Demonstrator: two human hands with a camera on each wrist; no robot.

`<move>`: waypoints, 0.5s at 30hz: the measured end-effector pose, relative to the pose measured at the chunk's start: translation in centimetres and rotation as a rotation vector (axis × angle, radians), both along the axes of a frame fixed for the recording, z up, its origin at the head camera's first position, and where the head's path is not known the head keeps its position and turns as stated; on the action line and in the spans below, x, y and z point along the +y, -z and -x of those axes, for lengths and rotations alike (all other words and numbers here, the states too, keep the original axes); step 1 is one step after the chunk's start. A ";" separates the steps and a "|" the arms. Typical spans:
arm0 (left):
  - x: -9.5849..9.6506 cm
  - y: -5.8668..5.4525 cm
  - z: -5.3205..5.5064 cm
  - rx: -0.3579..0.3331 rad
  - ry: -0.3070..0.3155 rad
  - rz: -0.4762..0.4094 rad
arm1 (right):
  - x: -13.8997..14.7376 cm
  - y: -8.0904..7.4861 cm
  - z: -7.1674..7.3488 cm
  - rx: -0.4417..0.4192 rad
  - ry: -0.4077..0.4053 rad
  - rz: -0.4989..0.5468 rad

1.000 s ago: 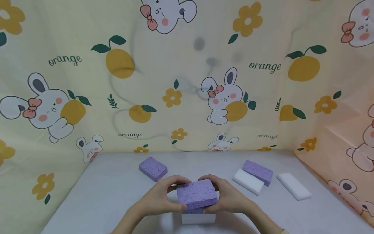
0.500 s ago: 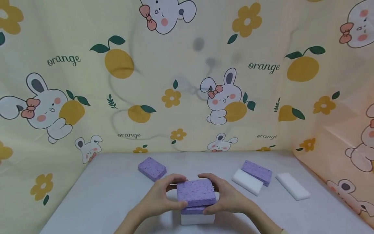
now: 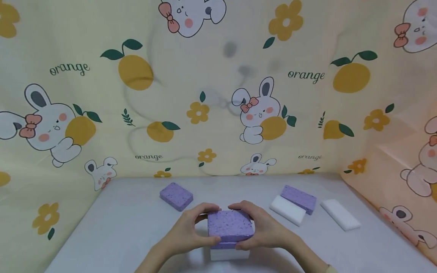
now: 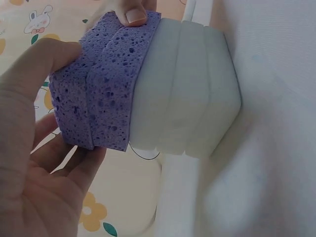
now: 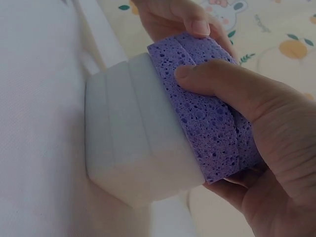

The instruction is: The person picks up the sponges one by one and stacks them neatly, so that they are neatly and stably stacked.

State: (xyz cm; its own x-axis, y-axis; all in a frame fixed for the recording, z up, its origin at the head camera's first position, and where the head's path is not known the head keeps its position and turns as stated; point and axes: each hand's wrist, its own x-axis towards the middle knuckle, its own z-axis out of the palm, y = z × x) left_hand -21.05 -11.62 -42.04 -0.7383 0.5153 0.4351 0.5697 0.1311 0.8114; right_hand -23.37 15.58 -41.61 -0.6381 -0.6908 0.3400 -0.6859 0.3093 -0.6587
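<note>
Two purple sponges lie flush on a stack of several white sponges (image 4: 192, 89), with the upper purple sponge (image 3: 230, 223) squarely over the lower purple sponge (image 4: 116, 94). My left hand (image 3: 191, 231) grips the left side of the purple pair, its thumb on the near face of the upper one. From the right, my right hand (image 3: 263, 229) holds the pair, its thumb (image 5: 212, 81) against the lower purple sponge's near face. Fingers of both hands reach around the far side and are partly hidden. The stack stands upright on the table.
A purple sponge (image 3: 176, 196) lies at the back left of the white table (image 3: 136, 212). At the back right, another purple sponge (image 3: 298, 199) touches a white sponge (image 3: 288, 210), and a second white sponge (image 3: 340, 215) lies apart. A patterned cloth (image 3: 205, 76) hangs behind.
The upper purple sponge, earlier tilted and offset, has come down into line with the lower one. Both hands have kept their grip. The head view has shifted slightly.
</note>
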 end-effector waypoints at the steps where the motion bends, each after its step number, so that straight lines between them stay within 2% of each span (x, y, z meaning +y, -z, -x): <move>1: 0.0 0.0 -0.1 0.000 -0.001 -0.003 | -0.1 0.0 0.1 0.023 -0.010 -0.001; 8: 0.0 0.0 -0.1 -0.009 -0.008 0.004 | -0.1 0.2 0.3 0.078 -0.009 -0.024; 15: 0.0 0.1 0.1 -0.014 -0.030 0.016 | -0.1 0.2 0.2 0.028 0.018 -0.038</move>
State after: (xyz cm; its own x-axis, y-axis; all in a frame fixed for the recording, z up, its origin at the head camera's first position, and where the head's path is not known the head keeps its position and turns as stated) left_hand -21.12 -11.61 -42.13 -0.7597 0.4994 0.4165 0.5539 0.1614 0.8168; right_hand -23.59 15.53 -41.78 -0.6415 -0.6917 0.3317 -0.6977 0.3464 -0.6270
